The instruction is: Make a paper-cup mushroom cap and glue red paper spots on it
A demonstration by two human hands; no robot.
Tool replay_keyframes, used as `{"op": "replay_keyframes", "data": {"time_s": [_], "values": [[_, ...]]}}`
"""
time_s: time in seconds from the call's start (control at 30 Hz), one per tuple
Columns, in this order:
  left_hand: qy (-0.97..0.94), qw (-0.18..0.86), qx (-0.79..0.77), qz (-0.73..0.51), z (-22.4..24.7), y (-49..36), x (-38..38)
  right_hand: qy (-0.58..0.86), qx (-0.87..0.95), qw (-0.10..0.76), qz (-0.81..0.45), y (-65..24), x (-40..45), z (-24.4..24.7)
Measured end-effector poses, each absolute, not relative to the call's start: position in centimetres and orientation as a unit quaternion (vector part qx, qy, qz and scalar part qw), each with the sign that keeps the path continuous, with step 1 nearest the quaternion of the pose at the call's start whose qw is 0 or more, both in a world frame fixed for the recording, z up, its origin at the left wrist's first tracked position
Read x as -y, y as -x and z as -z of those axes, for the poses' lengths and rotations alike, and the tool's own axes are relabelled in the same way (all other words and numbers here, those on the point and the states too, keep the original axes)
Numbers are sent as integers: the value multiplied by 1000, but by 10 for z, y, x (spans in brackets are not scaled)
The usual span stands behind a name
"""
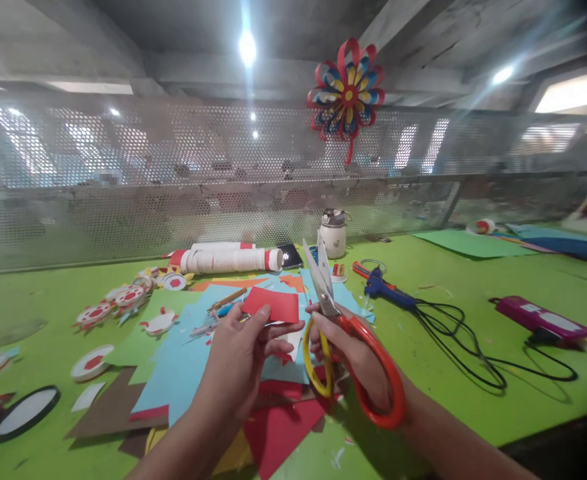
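Observation:
My left hand (240, 353) pinches a small red paper rectangle (279, 305) between thumb and fingers, at the middle of the view. To its right, my right hand (356, 353) is closed around scissors (326, 293) with one red-orange and one yellow handle loop. The blades point up and stand slightly apart, to the right of the red paper and not touching it. Beneath both hands lie overlapping sheets of light blue paper (173, 380), with red paper (278, 433) nearer to me.
A blue glue gun (388, 291) with a black cable and a purple power strip (543, 320) lie right. White rolls (223, 260) and a bottle (333, 235) stand behind. Round paper pieces (93, 362) are at left. A paper flower (348, 95) hangs above.

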State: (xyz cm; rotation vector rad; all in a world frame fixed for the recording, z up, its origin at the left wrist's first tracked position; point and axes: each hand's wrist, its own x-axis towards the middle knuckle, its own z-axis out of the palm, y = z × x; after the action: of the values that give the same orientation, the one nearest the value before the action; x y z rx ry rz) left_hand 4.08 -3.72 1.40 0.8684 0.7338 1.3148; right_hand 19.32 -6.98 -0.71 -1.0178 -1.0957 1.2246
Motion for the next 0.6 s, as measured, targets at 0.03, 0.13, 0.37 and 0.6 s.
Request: {"op": "replay_keyframes", "data": {"time_s": [0.03, 0.13, 0.37, 0.6], "values": [[-387, 652, -322, -567, -13, -42, 37, 429, 471, 573, -516, -195, 70, 6], [-403, 676, -321, -528, -10, -44, 36, 412, 471, 588, -513, -201, 67, 7], [-453, 699, -315, -454, -5, -46, 43, 391, 453, 570, -563, -205, 62, 12], [-465, 707, -317, -429, -6, -45, 42, 400, 517, 579, -488, -203, 69, 7]]}}
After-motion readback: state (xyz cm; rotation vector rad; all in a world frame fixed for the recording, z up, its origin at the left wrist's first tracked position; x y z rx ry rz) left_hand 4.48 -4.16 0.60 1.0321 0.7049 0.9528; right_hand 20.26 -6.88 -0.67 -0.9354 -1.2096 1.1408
